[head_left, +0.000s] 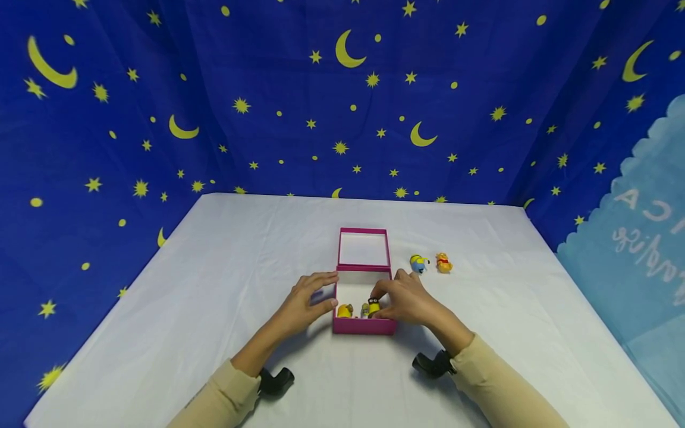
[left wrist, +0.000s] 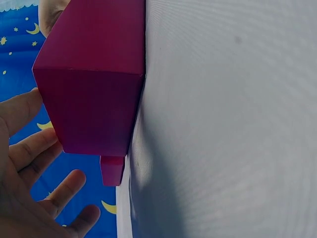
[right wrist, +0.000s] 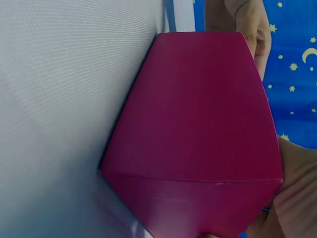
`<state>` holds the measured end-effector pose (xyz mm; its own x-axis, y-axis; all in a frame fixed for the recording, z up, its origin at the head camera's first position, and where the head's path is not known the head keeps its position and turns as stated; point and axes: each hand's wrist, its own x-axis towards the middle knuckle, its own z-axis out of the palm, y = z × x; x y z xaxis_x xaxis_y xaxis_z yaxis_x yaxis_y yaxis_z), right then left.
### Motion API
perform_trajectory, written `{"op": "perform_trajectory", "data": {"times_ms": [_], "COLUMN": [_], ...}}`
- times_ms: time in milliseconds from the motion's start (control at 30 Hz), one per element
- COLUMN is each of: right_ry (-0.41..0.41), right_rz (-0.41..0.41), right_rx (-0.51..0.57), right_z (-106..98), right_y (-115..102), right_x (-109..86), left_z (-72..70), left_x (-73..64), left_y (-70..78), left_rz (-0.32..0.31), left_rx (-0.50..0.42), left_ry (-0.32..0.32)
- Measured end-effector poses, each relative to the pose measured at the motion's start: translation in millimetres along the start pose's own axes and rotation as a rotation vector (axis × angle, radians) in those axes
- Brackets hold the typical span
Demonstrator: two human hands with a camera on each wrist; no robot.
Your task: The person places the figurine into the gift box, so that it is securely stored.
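A magenta box (head_left: 365,326) with a white inside stands on the table, its lid (head_left: 364,230) lying at its far side. My right hand (head_left: 409,297) reaches over the right wall and pinches a yellow minion figure (head_left: 373,305) with dark goggles between thumb and fingers. Beside it in the box are a small figure (head_left: 365,311) and, in the near left corner, a yellow-orange figure (head_left: 345,311). My left hand (head_left: 306,303) touches the box's left wall with spread, nearly straight fingers; the left wrist view shows these fingers along the box's edge. In the right wrist view, the box (right wrist: 198,109) hides the figures.
Right of the lid, a yellow-and-blue minion figure (head_left: 419,264) and an orange bear figure (head_left: 443,263) with a red top lie on the white tablecloth (head_left: 257,249). A blue curtain (head_left: 299,89) with moons and stars hangs behind and along the sides.
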<state>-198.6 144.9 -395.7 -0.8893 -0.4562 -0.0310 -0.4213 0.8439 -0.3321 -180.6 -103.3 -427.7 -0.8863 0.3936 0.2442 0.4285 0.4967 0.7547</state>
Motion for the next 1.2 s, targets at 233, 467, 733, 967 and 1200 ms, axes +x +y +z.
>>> {"op": "perform_trajectory", "data": {"times_ms": [233, 467, 733, 967, 1200], "right_ry": [-0.002, -0.017, -0.033, -0.039, -0.038], "right_rz": [-0.004, 0.002, -0.006, 0.015, 0.035], "right_rx": [-0.052, -0.043, -0.032, -0.007, 0.025], "right_z": [0.7, 1.2, 1.1, 1.9, -0.3], "right_y": [-3.7, -6.3, -5.5, -3.3, -4.2], "right_x": [3.8, 6.0, 5.8, 6.1, 4.3], "left_z": [-1.0, -1.6, -1.7, -1.0, -1.7], "left_x": [-1.0, -1.4, -1.3, -1.0, -1.2], "left_y": [0.7, 0.9, 1.1, 0.0, 0.1], "left_rz": [0.001, 0.003, 0.006, 0.008, 0.007], "left_rx": [-0.007, -0.002, 0.000, 0.001, -0.006], "left_ry": [0.003, 0.007, 0.009, 0.006, 0.002]}}
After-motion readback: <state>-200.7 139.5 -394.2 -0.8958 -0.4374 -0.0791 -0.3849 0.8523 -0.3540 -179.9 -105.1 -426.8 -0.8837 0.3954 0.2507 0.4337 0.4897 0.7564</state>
